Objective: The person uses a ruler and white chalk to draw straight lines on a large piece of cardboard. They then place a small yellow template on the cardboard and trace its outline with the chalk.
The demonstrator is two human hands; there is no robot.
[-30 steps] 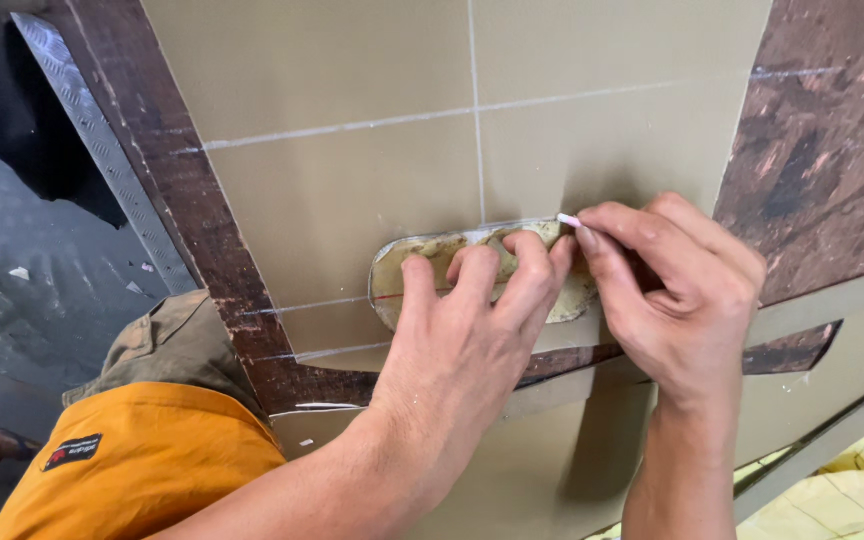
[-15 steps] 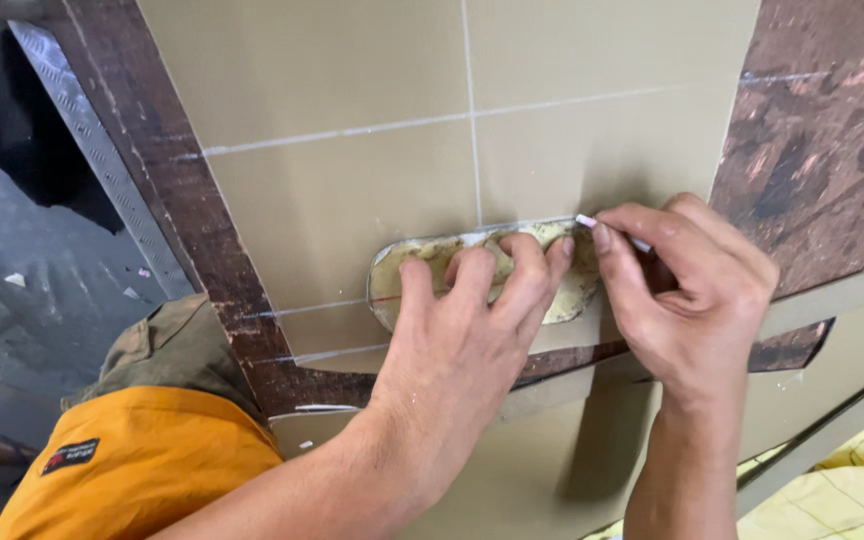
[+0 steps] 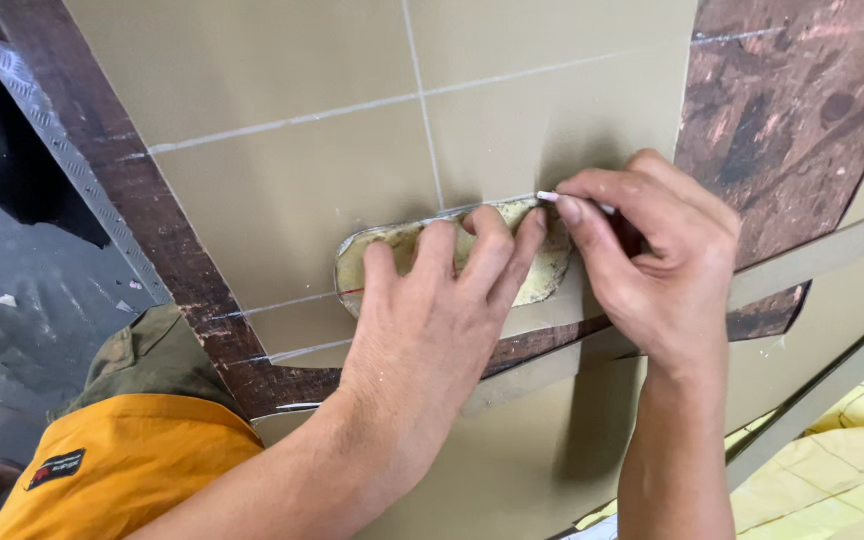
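Observation:
A flat oval template (image 3: 392, 252), yellowish and worn, lies on an olive-tan board (image 3: 292, 200) marked with white chalk lines. My left hand (image 3: 432, 320) presses it flat, four fingers spread across its top. My right hand (image 3: 652, 270) pinches a small white chalk stick (image 3: 549, 197) whose tip touches the board at the template's upper right edge. The template's right end is partly hidden behind my fingers.
A dark brown wood-grain panel (image 3: 792, 120) lies under the tan board, showing at the right and along the left edge. A ribbed metal strip (image 3: 62, 160) runs diagonally at the left. My orange and olive clothing (image 3: 122, 450) fills the lower left. Yellow tiled floor (image 3: 852, 460) shows lower right.
My right hand with the chalk has crept along the template's upper edge. The left hand stays pressed on the template.

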